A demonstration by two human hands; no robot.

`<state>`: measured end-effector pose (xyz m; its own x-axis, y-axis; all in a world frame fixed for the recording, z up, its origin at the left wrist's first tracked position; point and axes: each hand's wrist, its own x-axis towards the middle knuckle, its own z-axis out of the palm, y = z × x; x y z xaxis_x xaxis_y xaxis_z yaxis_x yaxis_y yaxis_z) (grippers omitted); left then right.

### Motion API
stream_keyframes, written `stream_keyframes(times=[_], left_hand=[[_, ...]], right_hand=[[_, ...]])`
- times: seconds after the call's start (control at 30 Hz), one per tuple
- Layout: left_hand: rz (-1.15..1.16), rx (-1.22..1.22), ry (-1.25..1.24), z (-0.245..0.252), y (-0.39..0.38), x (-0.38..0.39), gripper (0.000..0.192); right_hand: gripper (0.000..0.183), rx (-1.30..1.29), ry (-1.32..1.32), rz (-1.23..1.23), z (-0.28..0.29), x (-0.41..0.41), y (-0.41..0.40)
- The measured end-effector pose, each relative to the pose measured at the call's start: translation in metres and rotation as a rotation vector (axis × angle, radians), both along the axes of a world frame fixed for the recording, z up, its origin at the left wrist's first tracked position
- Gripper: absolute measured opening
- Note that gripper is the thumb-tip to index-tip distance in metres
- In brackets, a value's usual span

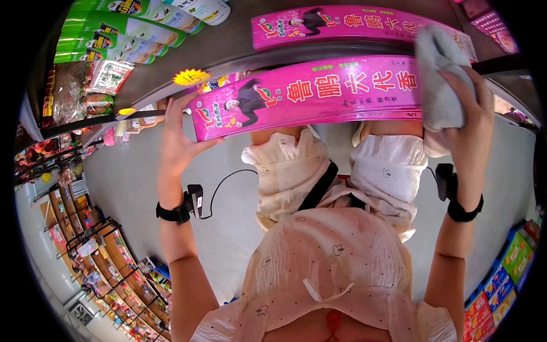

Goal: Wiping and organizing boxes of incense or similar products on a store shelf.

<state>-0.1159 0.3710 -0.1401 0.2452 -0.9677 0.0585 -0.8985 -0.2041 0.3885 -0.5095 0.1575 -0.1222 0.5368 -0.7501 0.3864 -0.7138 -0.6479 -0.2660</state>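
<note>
A long pink cardboard box [307, 94] with printed writing is held in front of the shelf edge, above my lap. My left hand [179, 132] grips its left end, with the thumb along the lower edge and the fingers behind the upper corner. A folded grey cloth [440, 81] is in my right hand [474, 102] and covers the box's right end. Whether my right fingers also bear on the box cannot be told. A similar pink box [359, 26] lies on the shelf just beyond.
Green spray cans [115, 36] lie at the upper left of the dark shelf [171, 64], near plastic-wrapped packets [107, 77]. Yellow price tags [192, 77] stick to its edge. Stocked racks [107, 265] stand at lower left, colourful cartons [498, 290] at lower right.
</note>
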Motion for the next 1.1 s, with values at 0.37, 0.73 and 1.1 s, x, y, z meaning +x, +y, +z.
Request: stream_keyframes(times=[0.37,0.73,1.1], left_hand=[[0.074,-0.203,0.344,-0.030,0.005,0.004,0.112],[0.187,-0.214,0.673,-0.020,0.002,-0.017,0.083],[0.089,-0.280,0.395,-0.039,0.006,0.004,0.121]], right_hand=[[0.034,0.050,-0.267,0.405,-0.020,0.133,0.075],[0.029,0.134,-0.340,0.708,-0.023,0.230,0.129],[0.040,0.164,-0.350,0.704,-0.013,0.162,0.080]])
